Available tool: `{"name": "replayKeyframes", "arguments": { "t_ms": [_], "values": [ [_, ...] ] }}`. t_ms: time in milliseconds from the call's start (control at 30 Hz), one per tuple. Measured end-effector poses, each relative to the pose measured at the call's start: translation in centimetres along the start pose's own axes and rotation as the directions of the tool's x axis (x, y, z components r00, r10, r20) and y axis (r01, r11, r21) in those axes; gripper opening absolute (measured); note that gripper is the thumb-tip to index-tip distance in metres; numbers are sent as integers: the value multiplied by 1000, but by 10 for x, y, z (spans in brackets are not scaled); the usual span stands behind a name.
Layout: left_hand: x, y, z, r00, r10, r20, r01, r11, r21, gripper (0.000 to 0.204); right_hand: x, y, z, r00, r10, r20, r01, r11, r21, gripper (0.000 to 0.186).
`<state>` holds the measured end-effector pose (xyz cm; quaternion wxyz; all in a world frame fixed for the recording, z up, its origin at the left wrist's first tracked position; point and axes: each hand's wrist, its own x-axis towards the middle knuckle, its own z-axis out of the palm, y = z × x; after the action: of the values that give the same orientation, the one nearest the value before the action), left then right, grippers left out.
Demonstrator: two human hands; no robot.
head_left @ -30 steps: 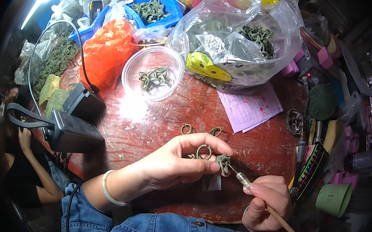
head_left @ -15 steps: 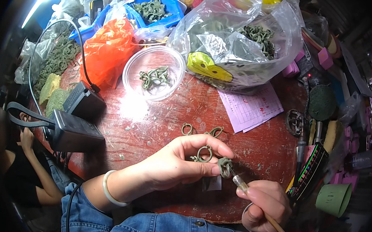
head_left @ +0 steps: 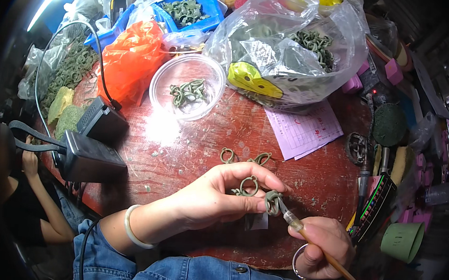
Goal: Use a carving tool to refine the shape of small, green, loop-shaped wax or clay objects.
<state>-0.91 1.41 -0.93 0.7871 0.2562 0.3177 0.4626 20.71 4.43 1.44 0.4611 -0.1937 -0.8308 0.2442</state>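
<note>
Between the thumb and fingers of my left hand is a dull green ring, thick and ornate, resembling wax. A second green ring shows upright beside the same fingers; whether they hold it too is unclear. My right hand grips a wooden-handled craft knife with a metal collar. Its narrow tip reaches the ornate ring's right side; exact contact is too small to make out. Beyond my left hand, two more green rings, a left one and a right one, lie on the red table.
A round clear tub holds several green pieces. Behind are an orange bag, a blue tray and a large clear bag. Pink papers lie under its edge. Black boxes stand left; a green cup is right.
My right hand and the knife have shifted slightly right, and the knife's tip shows more plainly at the ring. My left hand stays nearly still with the ring.
</note>
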Motion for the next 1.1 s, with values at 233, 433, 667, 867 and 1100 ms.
{"name": "replayKeyframes", "arguments": {
  "t_ms": [233,433,667,867,1100],
  "values": [
    [1,-2,-1,1000,25,-2,-25,1000,8,31,-1,1,-1,999,33,1,-33,999,-40,26],
    [1,-3,-2,1000,21,-5,-20,1000,22,31,-1,2,1,1000,17,-15,-17,1000,-24,26],
    [1,-2,-1,1000,28,7,-29,997,76,30,1,1,-1,999,18,33,-18,1000,20,25],
    [1,-2,-2,999,37,6,-38,996,75,30,-2,1,0,998,69,-5,-69,998,-13,26],
    [1,-3,1,999,39,11,-40,998,51,31,-2,-1,1,999,-35,-4,35,999,5,26]
  ]
}}
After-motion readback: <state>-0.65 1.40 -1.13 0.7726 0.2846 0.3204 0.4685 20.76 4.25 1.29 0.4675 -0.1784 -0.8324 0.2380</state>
